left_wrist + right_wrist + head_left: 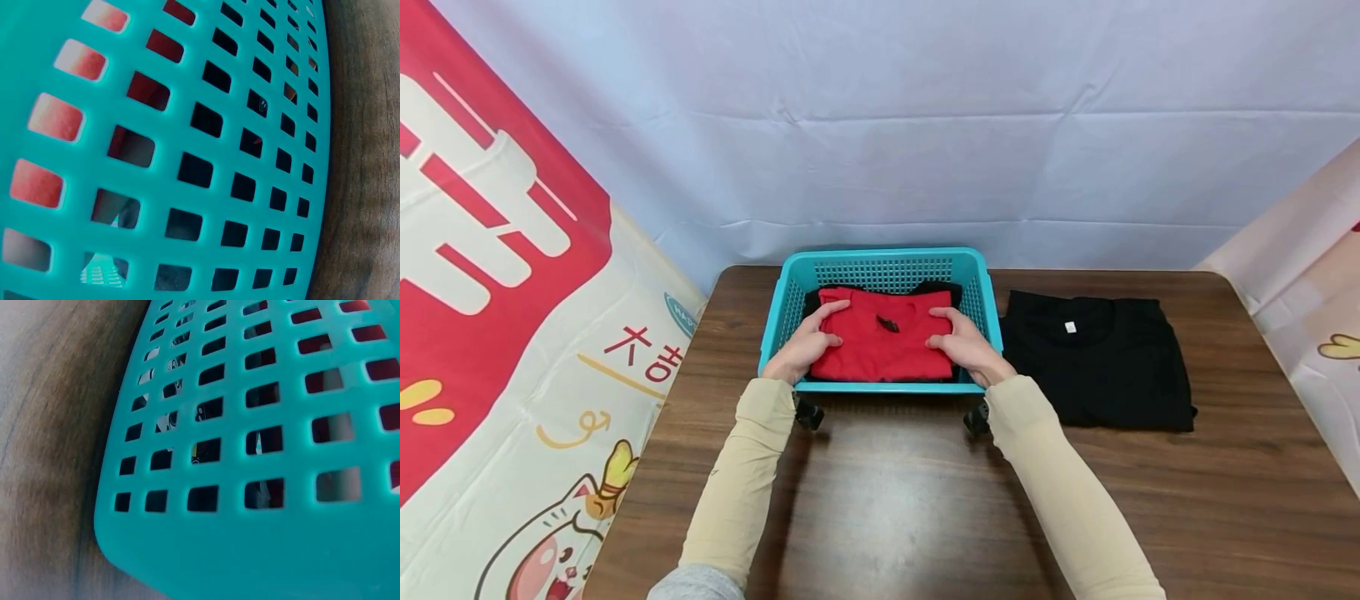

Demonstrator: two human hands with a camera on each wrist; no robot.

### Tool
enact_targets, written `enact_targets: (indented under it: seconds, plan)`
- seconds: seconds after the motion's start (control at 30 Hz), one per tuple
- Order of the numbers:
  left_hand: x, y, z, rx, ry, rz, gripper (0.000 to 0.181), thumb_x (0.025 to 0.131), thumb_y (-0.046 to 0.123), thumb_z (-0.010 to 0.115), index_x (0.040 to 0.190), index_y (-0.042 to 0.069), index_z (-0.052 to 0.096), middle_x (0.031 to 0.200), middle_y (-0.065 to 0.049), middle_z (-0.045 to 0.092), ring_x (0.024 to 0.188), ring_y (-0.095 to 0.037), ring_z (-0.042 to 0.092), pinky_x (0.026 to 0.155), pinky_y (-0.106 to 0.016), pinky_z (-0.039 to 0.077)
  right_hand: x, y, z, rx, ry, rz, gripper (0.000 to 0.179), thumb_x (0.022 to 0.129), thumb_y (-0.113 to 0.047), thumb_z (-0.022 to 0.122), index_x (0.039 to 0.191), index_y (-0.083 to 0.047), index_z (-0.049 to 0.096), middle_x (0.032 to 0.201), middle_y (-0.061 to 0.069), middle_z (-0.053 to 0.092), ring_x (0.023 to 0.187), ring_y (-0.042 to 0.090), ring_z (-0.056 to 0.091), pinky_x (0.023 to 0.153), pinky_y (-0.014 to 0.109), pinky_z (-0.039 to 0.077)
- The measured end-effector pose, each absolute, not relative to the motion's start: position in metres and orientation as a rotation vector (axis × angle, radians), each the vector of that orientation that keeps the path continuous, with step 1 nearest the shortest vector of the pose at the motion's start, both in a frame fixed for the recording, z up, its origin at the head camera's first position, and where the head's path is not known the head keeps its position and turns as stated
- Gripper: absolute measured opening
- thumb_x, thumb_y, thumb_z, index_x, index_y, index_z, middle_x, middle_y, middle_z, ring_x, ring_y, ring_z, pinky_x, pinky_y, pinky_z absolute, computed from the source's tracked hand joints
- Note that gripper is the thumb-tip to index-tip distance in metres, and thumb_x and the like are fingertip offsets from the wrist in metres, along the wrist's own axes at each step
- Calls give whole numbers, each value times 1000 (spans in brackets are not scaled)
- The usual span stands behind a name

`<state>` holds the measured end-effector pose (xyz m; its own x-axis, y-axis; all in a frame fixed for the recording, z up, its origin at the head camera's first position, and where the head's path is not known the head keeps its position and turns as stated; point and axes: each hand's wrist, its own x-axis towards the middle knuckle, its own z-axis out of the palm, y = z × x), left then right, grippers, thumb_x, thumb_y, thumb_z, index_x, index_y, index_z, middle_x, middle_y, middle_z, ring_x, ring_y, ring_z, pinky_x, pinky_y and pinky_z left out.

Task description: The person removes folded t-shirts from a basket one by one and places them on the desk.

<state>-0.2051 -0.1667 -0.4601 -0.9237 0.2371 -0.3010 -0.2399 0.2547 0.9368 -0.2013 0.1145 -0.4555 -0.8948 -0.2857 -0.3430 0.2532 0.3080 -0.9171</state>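
Note:
A folded red T-shirt [887, 354] with a dark mark near its neckline lies inside a turquoise plastic basket [880, 387]. Black cloth [934, 287] shows beneath and behind it. My left hand [808, 340] grips the shirt's left side, its thumb and a finger visible on top. On the opposite side my right hand [966, 343] holds the shirt in the same way. The other fingers are largely hidden in the basket. Both wrist views show mostly the perforated basket wall [187, 144], with red and dark cloth behind the holes.
Right of the basket, a folded black T-shirt [1097, 358] with a white neck label lies on the brown wooden table [880, 500]. A pale curtain [925, 167] hangs behind the table. A printed red-and-white cloth [550, 333] hangs at the left.

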Motion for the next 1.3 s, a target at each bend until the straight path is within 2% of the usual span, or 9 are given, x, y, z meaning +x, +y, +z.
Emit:
enact_targets:
  seconds: [0.17, 0.37, 0.53, 0.7, 0.83, 0.97, 1.17, 1.3]
  plan:
    - [-205, -166, -460, -15, 2145, 1767, 61, 93, 5, 55, 146, 32, 40, 146, -4, 36, 128, -27, 40, 92, -35, 51, -199, 117, -454, -41, 2131, -1694, 63, 94, -9, 58, 150, -13, 29, 146, 12, 36, 127, 31, 42, 98, 42, 49]
    - [-201, -170, -449, -46, 2116, 1883, 56, 95, 12, 58, 144, 34, 42, 145, -2, 38, 127, -26, 43, 92, -35, 52, -197, 115, -448, -51, 2096, -1833, 63, 94, -8, 58, 150, -16, 31, 141, 13, 43, 122, 30, 48, 88, 33, 54]
    - [-202, -171, -434, 9, 2104, 1942, 57, 94, 14, 60, 144, 35, 40, 146, 0, 35, 131, -24, 39, 93, -36, 52, -195, 116, -444, -52, 2074, -1937, 59, 95, -7, 57, 148, -17, 34, 139, 13, 44, 118, 28, 51, 81, 27, 56]
    - [-201, -171, -423, 93, 2084, 1982, 60, 94, 12, 59, 146, 32, 38, 149, 1, 32, 135, -22, 33, 95, -36, 51, -194, 118, -437, -89, 2099, -1984, 57, 95, -6, 57, 146, -14, 35, 141, 12, 42, 119, 26, 48, 79, 22, 55]
    - [-199, -170, -419, 121, 2093, 1985, 62, 94, 11, 61, 147, 32, 37, 150, 3, 30, 136, -21, 31, 97, -36, 50, -192, 120, -429, -105, 2127, -1971, 55, 95, -8, 57, 146, -15, 36, 141, 11, 41, 123, 27, 45, 80, 23, 55]
    - [-195, -169, -416, 143, 2083, 1967, 62, 93, 11, 62, 146, 33, 38, 147, 0, 34, 133, -23, 36, 92, -35, 53, -188, 123, -423, -93, 2169, -1923, 54, 95, -11, 58, 145, -17, 37, 143, 10, 41, 124, 28, 46, 84, 28, 54]
    - [-187, -170, -405, 213, 2023, 1945, 62, 94, 10, 60, 148, 28, 36, 141, -5, 40, 127, -27, 44, 86, -35, 56, -184, 129, -413, -93, 2217, -1902, 54, 94, -15, 61, 143, -19, 38, 141, 8, 43, 121, 28, 48, 83, 32, 55]
    - [-182, -173, -398, 248, 1971, 1936, 63, 94, 10, 60, 149, 28, 34, 142, -6, 38, 127, -27, 45, 86, -35, 56, -180, 131, -407, -110, 2188, -1916, 56, 94, -17, 62, 144, -19, 37, 139, 10, 44, 116, 28, 52, 80, 30, 56]
